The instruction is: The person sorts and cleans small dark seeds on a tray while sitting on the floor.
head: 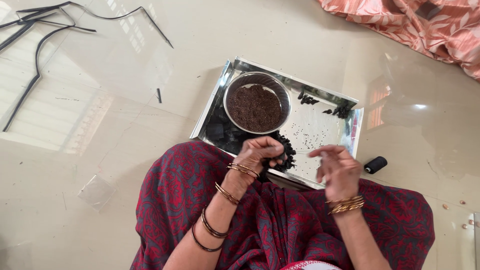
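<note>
The person sits on the glossy tiled floor [125, 165] with a rectangular steel tray [350, 145] drawn up against the knees, its near edge resting at the lap of a red and grey patterned garment [280, 225]. A round steel bowl [257, 102] stands in the tray's far-left part, filled nearly level with small dark brown seeds [255, 107].

The left hand [260, 152] is curled closed around a clump of black dried pods [286, 152], which sits at the tray's near edge just below the bowl. The right hand [337, 167] hovers over the tray's near-right corner with its fingers drawn loosely together; whether it pinches anything I cannot tell, as the hand is blurred. Tiny loose seeds [310, 132] are sprinkled over the bare middle of the tray, and a few more black pod pieces [340, 111] lie along its far rim.

By my judgement the step in hand is working seeds out of the pods over the tray, with the cleaned seeds gathered in the bowl. The next move would call for a firm hold on the clump with the left hand while the right picks at it, keeping both hands above the tray so nothing falls on the floor.

A black thread spool [375, 164] lies on the floor just right of the tray, black strips [37, 55] far left, and peach patterned cloth [425, 25] at the far right.
</note>
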